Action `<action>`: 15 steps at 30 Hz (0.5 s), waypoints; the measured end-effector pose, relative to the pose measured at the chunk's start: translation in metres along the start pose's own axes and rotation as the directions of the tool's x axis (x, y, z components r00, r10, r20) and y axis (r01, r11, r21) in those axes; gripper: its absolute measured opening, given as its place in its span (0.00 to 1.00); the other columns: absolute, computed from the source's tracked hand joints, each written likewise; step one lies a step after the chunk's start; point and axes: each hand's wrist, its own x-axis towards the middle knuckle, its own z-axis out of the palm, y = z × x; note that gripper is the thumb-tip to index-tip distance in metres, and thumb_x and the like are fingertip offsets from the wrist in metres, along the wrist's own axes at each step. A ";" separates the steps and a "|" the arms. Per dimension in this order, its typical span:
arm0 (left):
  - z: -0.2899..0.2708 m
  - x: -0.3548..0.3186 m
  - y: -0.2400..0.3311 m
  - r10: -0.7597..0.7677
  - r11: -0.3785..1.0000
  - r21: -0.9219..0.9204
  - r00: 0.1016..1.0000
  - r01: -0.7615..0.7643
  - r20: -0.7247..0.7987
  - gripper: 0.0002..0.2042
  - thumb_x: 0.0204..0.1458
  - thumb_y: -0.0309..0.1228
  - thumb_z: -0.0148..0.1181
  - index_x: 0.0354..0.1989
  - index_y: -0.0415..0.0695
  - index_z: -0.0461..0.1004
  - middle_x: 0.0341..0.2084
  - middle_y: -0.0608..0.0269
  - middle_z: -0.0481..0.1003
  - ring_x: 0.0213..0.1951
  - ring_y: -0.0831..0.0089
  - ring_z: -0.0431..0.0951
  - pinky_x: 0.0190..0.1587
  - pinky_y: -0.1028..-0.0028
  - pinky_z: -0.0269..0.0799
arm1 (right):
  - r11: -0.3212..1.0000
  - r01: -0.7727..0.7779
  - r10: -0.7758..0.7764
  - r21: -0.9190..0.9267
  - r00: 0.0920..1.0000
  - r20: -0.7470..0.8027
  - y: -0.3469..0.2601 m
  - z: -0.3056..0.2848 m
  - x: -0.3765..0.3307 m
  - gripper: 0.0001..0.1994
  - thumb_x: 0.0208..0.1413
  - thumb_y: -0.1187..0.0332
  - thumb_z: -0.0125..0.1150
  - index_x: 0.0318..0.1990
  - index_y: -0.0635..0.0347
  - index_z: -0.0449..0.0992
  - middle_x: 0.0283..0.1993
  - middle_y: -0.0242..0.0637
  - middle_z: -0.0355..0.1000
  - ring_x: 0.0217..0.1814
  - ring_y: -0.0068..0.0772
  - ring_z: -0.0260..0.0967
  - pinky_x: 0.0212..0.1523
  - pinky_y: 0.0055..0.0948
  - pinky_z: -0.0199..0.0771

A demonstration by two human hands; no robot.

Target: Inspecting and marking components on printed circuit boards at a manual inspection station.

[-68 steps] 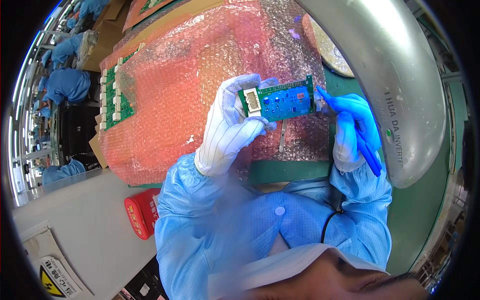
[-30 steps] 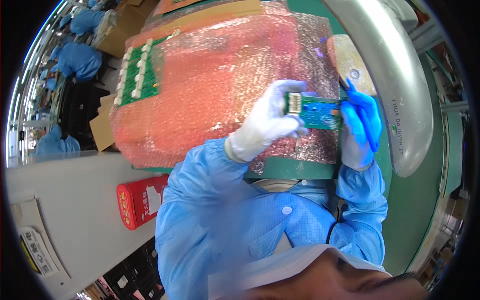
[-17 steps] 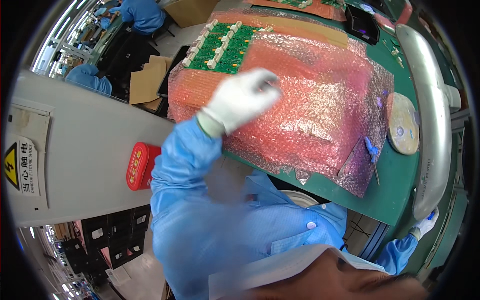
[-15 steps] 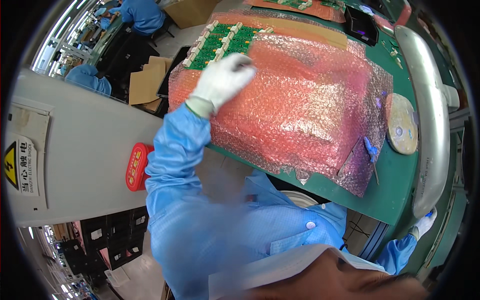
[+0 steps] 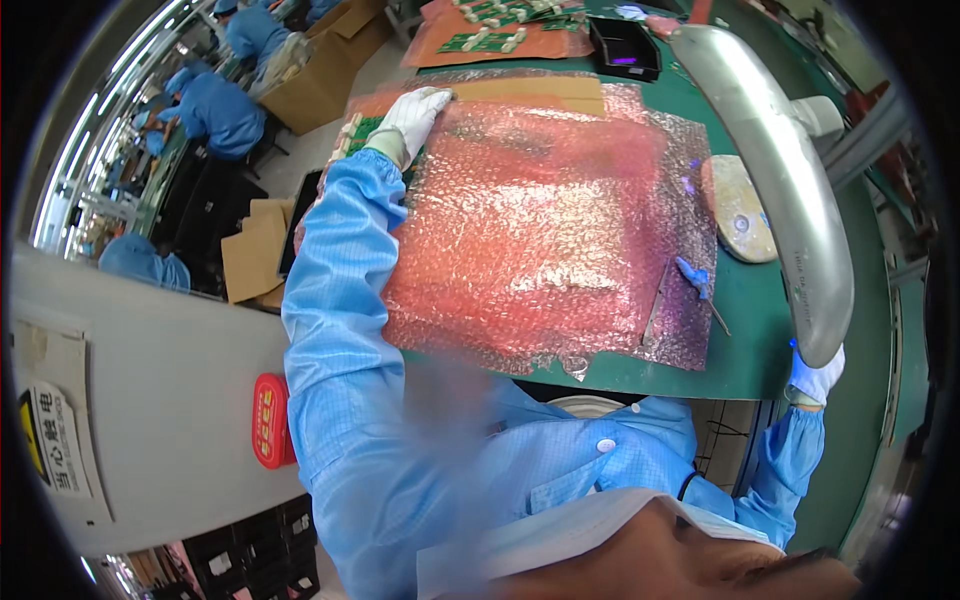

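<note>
My left hand [image 5: 415,118], in a white glove, is at the far left edge of a large pink bubble wrap sheet [image 5: 520,230]. Its fingers are curled and look closed on the edge of the sheet. Green circuit boards [image 5: 352,136] with white connectors show to the left of the glove, partly hidden by my sleeve and the wrap. My right hand [image 5: 818,376], also gloved, is at the near end of a long silver curved lamp-like housing [image 5: 775,190]. That housing hides most of its fingers, and blue light falls on the glove.
A blue-handled tool [image 5: 692,277] and a thin metal strip [image 5: 656,305] lie on the wrap's right part. Beside them is a worn oval pad [image 5: 738,208]. A black tray [image 5: 625,50] stands at the back. A red box [image 5: 270,420] is at the left. Co-workers [image 5: 212,112] sit beyond.
The view has shifted. My left hand has moved farther away and to the left, and the pink wrap now covers more of the circuit boards. My right hand stays by the silver housing.
</note>
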 end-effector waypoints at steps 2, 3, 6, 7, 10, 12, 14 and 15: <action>0.004 0.028 0.017 0.010 0.997 -0.076 1.000 -0.009 0.010 0.20 0.61 0.26 0.38 0.62 0.48 0.65 0.59 0.53 0.66 0.62 0.57 0.63 0.66 0.67 0.56 | 0.910 -0.167 0.149 0.381 0.986 0.077 0.003 0.014 -0.001 0.17 0.55 0.62 0.59 0.50 0.60 0.74 0.50 0.45 0.74 0.49 0.45 0.73 0.47 0.38 0.74; 0.009 0.043 0.025 -0.010 0.989 -0.148 1.000 0.014 0.025 0.20 0.61 0.25 0.39 0.62 0.46 0.65 0.59 0.52 0.66 0.61 0.57 0.64 0.65 0.67 0.57 | 0.654 -0.288 0.228 0.699 0.957 0.181 0.003 0.021 0.008 0.18 0.59 0.64 0.51 0.54 0.62 0.70 0.54 0.45 0.71 0.52 0.42 0.72 0.51 0.37 0.73; 0.043 0.073 0.025 -0.336 0.807 -0.391 0.888 0.443 0.313 0.31 0.55 0.47 0.56 0.64 0.43 0.61 0.58 0.47 0.68 0.58 0.48 0.68 0.62 0.63 0.62 | 0.254 -0.248 0.180 0.935 0.962 0.206 0.023 0.046 0.027 0.19 0.68 0.67 0.39 0.62 0.67 0.64 0.60 0.45 0.67 0.57 0.37 0.69 0.57 0.33 0.71; 0.040 0.070 0.037 -0.364 0.868 -0.234 0.882 0.438 0.300 0.36 0.50 0.54 0.57 0.64 0.44 0.62 0.58 0.47 0.69 0.59 0.49 0.68 0.62 0.63 0.62 | 0.586 -0.079 0.018 0.806 0.996 0.084 0.028 0.059 0.034 0.19 0.68 0.66 0.42 0.62 0.67 0.64 0.60 0.45 0.68 0.57 0.37 0.69 0.57 0.33 0.71; 0.052 0.069 0.036 -0.275 0.958 0.008 0.911 0.287 0.307 0.41 0.46 0.60 0.58 0.65 0.45 0.62 0.58 0.46 0.69 0.60 0.50 0.68 0.62 0.62 0.62 | 0.478 -0.405 0.152 0.780 0.912 0.381 0.020 0.057 0.050 0.20 0.66 0.66 0.48 0.61 0.67 0.65 0.57 0.45 0.69 0.54 0.35 0.71 0.54 0.32 0.73; 0.073 0.064 0.008 -0.270 0.956 -0.043 0.924 0.292 0.272 0.37 0.48 0.58 0.58 0.62 0.45 0.66 0.55 0.48 0.71 0.57 0.51 0.71 0.60 0.62 0.65 | 0.053 -0.373 0.237 0.926 0.906 0.351 -0.012 0.060 0.054 0.19 0.63 0.68 0.53 0.58 0.68 0.67 0.52 0.43 0.73 0.49 0.33 0.73 0.50 0.29 0.74; 0.079 0.073 0.024 -0.275 0.935 -0.145 0.919 0.324 0.283 0.31 0.51 0.55 0.57 0.57 0.46 0.71 0.51 0.49 0.75 0.54 0.54 0.74 0.57 0.62 0.68 | 0.113 -0.386 0.267 0.916 0.899 0.346 -0.008 0.060 0.074 0.19 0.63 0.67 0.53 0.58 0.68 0.67 0.52 0.43 0.73 0.49 0.33 0.73 0.50 0.29 0.74; 0.078 0.065 0.026 -0.235 0.924 -0.253 0.947 0.288 0.220 0.24 0.53 0.51 0.57 0.50 0.45 0.76 0.45 0.51 0.78 0.48 0.53 0.77 0.52 0.61 0.70 | 0.153 -0.398 0.274 0.905 0.897 0.348 -0.016 0.059 0.073 0.19 0.63 0.67 0.53 0.58 0.67 0.67 0.52 0.43 0.73 0.49 0.33 0.73 0.50 0.29 0.74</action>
